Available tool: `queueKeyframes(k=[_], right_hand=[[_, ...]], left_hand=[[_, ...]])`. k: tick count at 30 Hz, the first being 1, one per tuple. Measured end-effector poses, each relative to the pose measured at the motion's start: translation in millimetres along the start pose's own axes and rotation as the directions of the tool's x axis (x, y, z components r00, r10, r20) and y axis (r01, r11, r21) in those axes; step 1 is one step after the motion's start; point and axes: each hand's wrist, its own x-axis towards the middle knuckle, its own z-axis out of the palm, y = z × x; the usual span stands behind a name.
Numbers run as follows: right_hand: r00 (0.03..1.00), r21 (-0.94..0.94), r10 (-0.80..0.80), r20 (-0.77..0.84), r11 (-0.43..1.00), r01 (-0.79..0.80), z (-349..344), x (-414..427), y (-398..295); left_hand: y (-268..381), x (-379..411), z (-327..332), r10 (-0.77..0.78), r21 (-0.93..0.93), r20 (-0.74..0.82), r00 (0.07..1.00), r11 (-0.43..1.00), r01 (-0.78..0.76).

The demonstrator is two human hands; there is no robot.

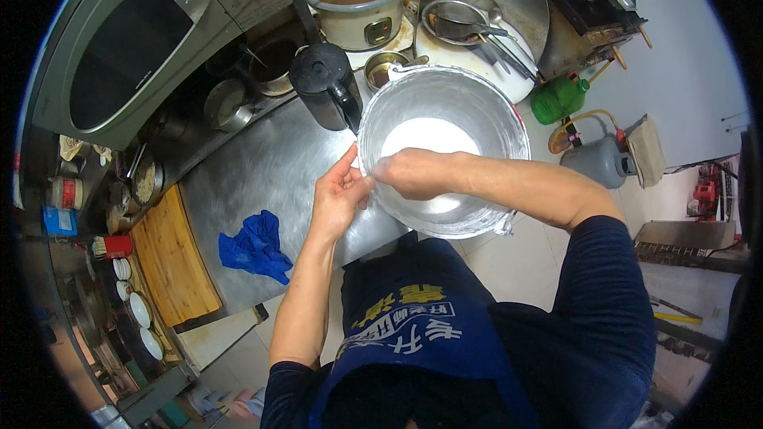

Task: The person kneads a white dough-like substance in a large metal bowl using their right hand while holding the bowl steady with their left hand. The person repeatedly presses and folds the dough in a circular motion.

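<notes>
A large metal bucket [477,101] with a dull silver inside stands at the counter's right end, its mouth facing me. My left hand [341,193] pinches the bucket's rim on the left side with thumb and fingers. Inside that same part of the rim is my right hand [414,174], closed and slightly blurred, against the inner wall; whether it holds anything is hidden. A dark lidded jug [319,86] with a black handle stands just left of the bucket. On the steel counter [238,170] to the left lies a crumpled blue cloth [255,245].
Behind the bucket are a pot of brown liquid [357,9], a small metal bowl [381,68] and a strainer with utensils [456,21]. A microwave [134,42] overhangs the back left. A wooden board [173,259] lies at the left. A gas cylinder [590,161] stands right.
</notes>
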Motion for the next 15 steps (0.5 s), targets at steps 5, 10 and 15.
queueKeyframes(k=[5,10,15], right_hand=[[0.83,-0.234,0.262,0.492,0.958,-0.164,9,-7,12],[0.732,-0.367,0.583,0.353,0.806,-0.465,39,5,93],[0.763,-0.187,0.476,0.437,0.878,-0.44,78,23,89]], left_hand=[[1,0,1,0.004,-0.017,-0.016,1.0,1.0,-0.004],[3,1,4,-0.04,-0.03,-0.015,0.999,0.999,0.039],[-1,1,0,-0.03,0.022,-0.023,0.999,0.999,0.03]])
